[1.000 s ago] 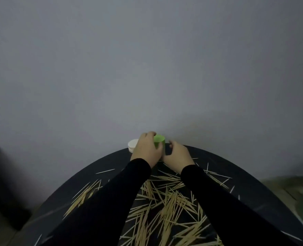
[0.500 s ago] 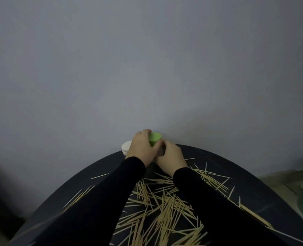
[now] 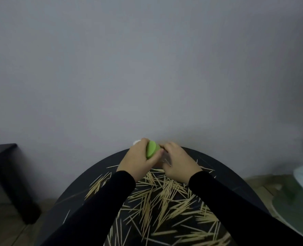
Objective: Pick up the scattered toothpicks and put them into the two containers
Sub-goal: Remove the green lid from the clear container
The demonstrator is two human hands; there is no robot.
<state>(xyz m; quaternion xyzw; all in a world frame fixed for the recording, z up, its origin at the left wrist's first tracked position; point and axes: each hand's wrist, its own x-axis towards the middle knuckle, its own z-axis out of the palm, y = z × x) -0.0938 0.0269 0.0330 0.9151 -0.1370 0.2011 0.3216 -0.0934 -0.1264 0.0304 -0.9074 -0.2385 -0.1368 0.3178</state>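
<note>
your left hand [image 3: 136, 159] grips the green lid [image 3: 151, 150] and your right hand [image 3: 178, 161] holds the clear container [image 3: 165, 158], probably to open it for the toothpicks [image 3: 157, 197].

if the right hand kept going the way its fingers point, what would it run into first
Most likely the green cap that the left hand grips, right beside the right hand fingertips; a clear container body between them may come first, though it is hard to make out.
</note>
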